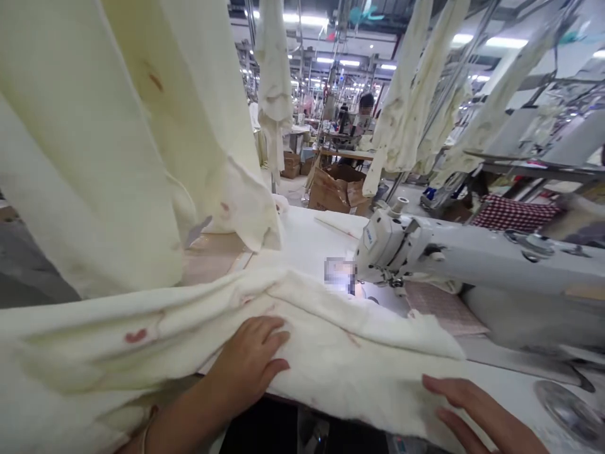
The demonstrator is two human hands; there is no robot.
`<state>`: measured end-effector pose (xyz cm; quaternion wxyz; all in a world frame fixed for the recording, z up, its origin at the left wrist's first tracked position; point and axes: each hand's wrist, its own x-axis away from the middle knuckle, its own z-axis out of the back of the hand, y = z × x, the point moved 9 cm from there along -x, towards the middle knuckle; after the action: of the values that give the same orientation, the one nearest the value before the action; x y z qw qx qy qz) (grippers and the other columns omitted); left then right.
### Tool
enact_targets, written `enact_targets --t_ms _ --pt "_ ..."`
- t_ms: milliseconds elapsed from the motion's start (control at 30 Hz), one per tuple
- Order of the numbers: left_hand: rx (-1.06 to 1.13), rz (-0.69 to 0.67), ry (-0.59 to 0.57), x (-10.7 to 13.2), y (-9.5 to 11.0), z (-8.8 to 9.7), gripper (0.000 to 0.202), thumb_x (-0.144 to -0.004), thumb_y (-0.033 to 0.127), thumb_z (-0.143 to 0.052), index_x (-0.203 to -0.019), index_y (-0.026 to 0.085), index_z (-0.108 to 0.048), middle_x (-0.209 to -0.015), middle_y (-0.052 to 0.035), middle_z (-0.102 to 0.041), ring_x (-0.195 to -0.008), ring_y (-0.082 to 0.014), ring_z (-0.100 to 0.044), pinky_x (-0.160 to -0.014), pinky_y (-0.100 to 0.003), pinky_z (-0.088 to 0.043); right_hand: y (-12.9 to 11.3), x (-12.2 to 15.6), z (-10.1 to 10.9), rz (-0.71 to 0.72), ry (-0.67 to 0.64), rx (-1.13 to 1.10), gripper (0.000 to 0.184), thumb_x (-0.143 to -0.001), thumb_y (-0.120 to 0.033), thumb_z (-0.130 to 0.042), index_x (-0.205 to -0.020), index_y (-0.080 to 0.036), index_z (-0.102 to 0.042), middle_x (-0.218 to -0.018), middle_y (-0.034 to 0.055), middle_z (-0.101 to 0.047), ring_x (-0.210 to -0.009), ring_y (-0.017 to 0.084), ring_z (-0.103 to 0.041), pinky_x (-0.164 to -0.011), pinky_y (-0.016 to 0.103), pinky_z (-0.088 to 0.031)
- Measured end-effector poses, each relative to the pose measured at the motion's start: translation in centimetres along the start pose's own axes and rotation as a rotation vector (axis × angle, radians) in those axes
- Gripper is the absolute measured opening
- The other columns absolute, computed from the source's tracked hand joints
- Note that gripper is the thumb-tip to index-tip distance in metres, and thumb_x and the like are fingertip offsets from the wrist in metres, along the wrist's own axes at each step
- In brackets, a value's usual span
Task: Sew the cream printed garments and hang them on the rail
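A long piece of cream fleece fabric (331,353) with small reddish prints lies across the front of the sewing table and drapes off to the left. My left hand (258,359) rests on it near the middle, fingers spread and slightly bent. Close to the fabric's right end is my right hand (477,410), its fingers apart and thumb side toward the cloth; whether it touches is hard to tell. Just beyond the cloth stands a white sewing machine (454,252), its needle area lit and partly blurred out.
Cream fabric pieces (142,126) hang at the left, and more hang at the back right. A cardboard box (338,189) stands on the floor behind the table (302,233). Farther back, a person (365,116) sits among other machines. Red checked cloth (515,211) lies at the right.
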<state>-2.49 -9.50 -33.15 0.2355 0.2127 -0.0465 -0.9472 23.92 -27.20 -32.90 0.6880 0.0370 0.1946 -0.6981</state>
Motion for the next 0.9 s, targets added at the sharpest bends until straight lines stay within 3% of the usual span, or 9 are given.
enact_targets --t_ms 100,200,300,367,433,567,700,800,900 --pt "0.071 0.107 -0.021 1.1 -1.2 -1.5 0.037 -0.087 0.035 -0.050 -0.120 0.019 -0.050 -0.120 -0.0097 -0.054 -0.110 -0.0247 -0.048 -0.095 -0.039 -0.040 0.6 -1.4 -1.8 -0.056 -0.042 0.087 0.033 -0.087 -0.034 -0.045 -0.118 -0.025 -0.053 -0.116 0.0044 -0.061 -0.103 0.020 -0.060 -0.085 0.030 -0.052" --pt "0.139 0.170 -0.182 0.8 -2.4 -1.8 0.044 -0.081 0.038 -0.058 -0.122 0.022 -0.050 -0.123 -0.0085 -0.051 -0.113 -0.0260 -0.046 -0.098 -0.040 -0.036 2.1 -2.7 -2.5 -0.131 -0.075 0.112 0.043 -0.086 -0.039 -0.045 -0.126 -0.023 -0.047 -0.131 0.0068 -0.049 -0.112 0.023 -0.054 -0.087 0.035 -0.051" --pt "0.249 0.183 -0.417 1.4 -1.4 -1.7 0.037 -0.070 0.036 -0.071 -0.103 0.025 -0.060 -0.118 -0.0045 -0.052 -0.106 -0.0234 -0.050 -0.090 -0.033 -0.041 2.7 -2.4 -2.7 -0.178 -0.198 0.035 0.060 -0.074 -0.039 -0.061 -0.130 -0.025 -0.045 -0.129 0.0054 -0.052 -0.108 0.026 -0.056 -0.085 0.037 -0.052" --pt "0.355 0.180 -0.540 2.2 0.0 -1.7 0.017 -0.074 0.036 -0.067 -0.079 0.021 -0.060 -0.095 -0.0007 -0.058 -0.088 -0.0162 -0.055 -0.075 -0.023 -0.044 2.6 -1.5 -2.4 -0.220 -0.285 -0.090 0.062 -0.071 -0.039 -0.064 -0.129 -0.029 -0.045 -0.116 0.0027 -0.061 -0.086 0.020 -0.065 -0.074 0.030 -0.056" --pt "0.379 0.180 -0.511 2.1 0.8 -1.2 0.027 -0.086 0.036 -0.051 -0.066 0.018 -0.054 -0.077 -0.0003 -0.056 -0.074 -0.0134 -0.054 -0.068 -0.022 -0.043 2.4 -0.9 -1.6 -0.259 -0.288 -0.186 0.050 -0.078 -0.040 -0.058 -0.126 -0.031 -0.047 -0.104 0.0007 -0.065 -0.068 0.014 -0.064 -0.065 0.024 -0.056" --pt "0.172 0.253 -0.281 0.1 -0.6 -1.0 0.029 -0.088 0.039 -0.040 -0.099 0.020 -0.060 -0.107 -0.0096 -0.059 -0.103 -0.0247 -0.052 -0.090 -0.040 -0.039 2.7 -1.3 -0.6 -0.281 -0.171 -0.121 0.034 -0.086 -0.039 -0.046 -0.118 -0.030 -0.053 -0.109 0.0028 -0.062 -0.081 0.016 -0.064 -0.073 0.027 -0.054" --pt "0.036 0.281 -0.546 -0.8 -2.7 -4.5 0.079 -0.071 0.048 -0.061 -0.139 0.027 -0.029 -0.148 -0.0125 -0.020 -0.134 -0.0382 -0.018 -0.097 -0.069 -0.012 5.4 -0.7 -1.9 -0.382 -0.259 0.010 0.058 -0.070 -0.036 -0.060 -0.126 -0.026 -0.047 -0.128 0.0050 -0.052 -0.107 0.025 -0.056 -0.080 0.035 -0.053" --pt "0.015 0.362 -0.695 -0.6 -5.2 -4.9 0.094 -0.068 0.049 -0.062 -0.143 0.026 -0.009 -0.149 -0.0105 0.002 -0.136 -0.0366 0.002 -0.095 -0.072 -0.004 6.8 0.5 -1.9 -0.440 -0.267 0.023 0.068 -0.070 -0.039 -0.062 -0.133 -0.024 -0.039 -0.130 0.0065 -0.050 -0.106 0.025 -0.056 -0.081 0.035 -0.053" --pt "0.027 0.357 -0.727 -0.8 -6.7 -4.4 0.103 -0.064 0.049 -0.065 -0.142 0.026 -0.003 -0.148 -0.0103 0.011 -0.134 -0.0371 0.011 -0.095 -0.072 -0.001 5.7 0.3 -1.3 -0.371 -0.168 0.005 0.056 -0.081 -0.042 -0.052 -0.133 -0.027 -0.036 -0.128 0.0052 -0.051 -0.100 0.021 -0.059 -0.080 0.033 -0.052"
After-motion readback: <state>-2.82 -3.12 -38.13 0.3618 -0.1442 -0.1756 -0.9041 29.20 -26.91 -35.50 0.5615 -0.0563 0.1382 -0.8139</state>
